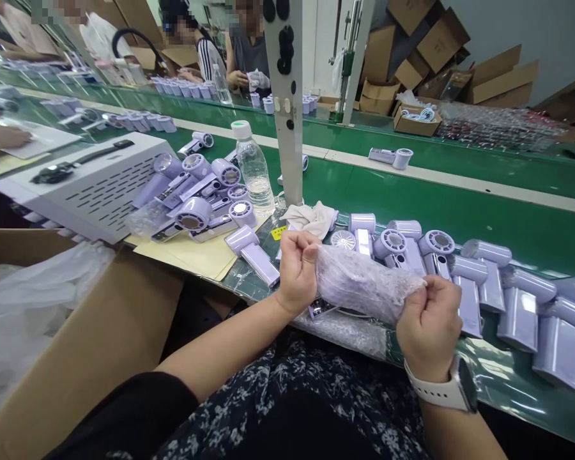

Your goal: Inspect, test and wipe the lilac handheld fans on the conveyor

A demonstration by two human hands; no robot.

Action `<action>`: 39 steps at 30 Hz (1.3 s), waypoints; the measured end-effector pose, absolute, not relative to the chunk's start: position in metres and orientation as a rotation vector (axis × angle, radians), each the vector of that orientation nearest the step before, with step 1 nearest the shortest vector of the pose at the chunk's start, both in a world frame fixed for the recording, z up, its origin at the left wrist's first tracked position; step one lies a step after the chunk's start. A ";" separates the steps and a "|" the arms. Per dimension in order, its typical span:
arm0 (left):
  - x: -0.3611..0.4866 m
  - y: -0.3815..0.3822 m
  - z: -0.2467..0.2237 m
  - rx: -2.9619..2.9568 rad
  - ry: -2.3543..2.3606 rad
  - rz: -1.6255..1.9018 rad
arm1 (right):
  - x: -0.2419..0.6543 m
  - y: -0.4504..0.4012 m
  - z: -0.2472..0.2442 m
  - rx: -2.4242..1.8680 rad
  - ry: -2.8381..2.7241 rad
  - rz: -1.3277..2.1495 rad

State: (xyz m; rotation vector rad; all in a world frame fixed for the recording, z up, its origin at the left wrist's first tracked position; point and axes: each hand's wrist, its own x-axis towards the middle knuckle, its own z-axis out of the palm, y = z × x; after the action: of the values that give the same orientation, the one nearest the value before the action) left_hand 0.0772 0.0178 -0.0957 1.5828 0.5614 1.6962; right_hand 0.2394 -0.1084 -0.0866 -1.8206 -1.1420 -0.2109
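Observation:
Stretched between my two hands is a clear bubble-wrap bag point(364, 281), with something pale purple showing through it. My left hand point(299, 271) pinches its left end, fingers closed. The right end is gripped by the closed fingers of my right hand point(430, 322), which has a white watch on the wrist. Purple handheld fans point(469, 297) lie in a row on the table behind and to the right of the bag. Just beyond my left hand rests a crumpled white cloth point(310, 219). More flat bubble wrap point(349, 332) lies under the bag at the table's edge.
A heap of purple fans point(196, 191) sits at the left, by a water bottle point(253, 169) and a vented white box point(100, 179). A metal post point(290, 128) rises ahead. An open carton point(86, 332) stands lower left. Co-workers sit across the green belt point(345, 185).

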 end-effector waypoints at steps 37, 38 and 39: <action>0.055 -0.001 -0.067 2.576 0.780 0.645 | 0.242 -0.111 -0.066 -1.440 -1.612 -0.603; 0.054 0.000 -0.068 2.586 0.767 0.653 | 0.237 -0.110 -0.060 -1.431 -1.684 -0.585; 0.054 0.001 -0.068 2.594 0.761 0.651 | 0.232 -0.108 -0.055 -1.407 -1.748 -0.561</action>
State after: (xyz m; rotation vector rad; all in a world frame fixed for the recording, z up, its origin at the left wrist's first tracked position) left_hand 0.0536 0.0011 -0.0679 2.5943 0.7609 0.6507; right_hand 0.2320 -0.1079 -0.0546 -1.4074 -1.7478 -0.5615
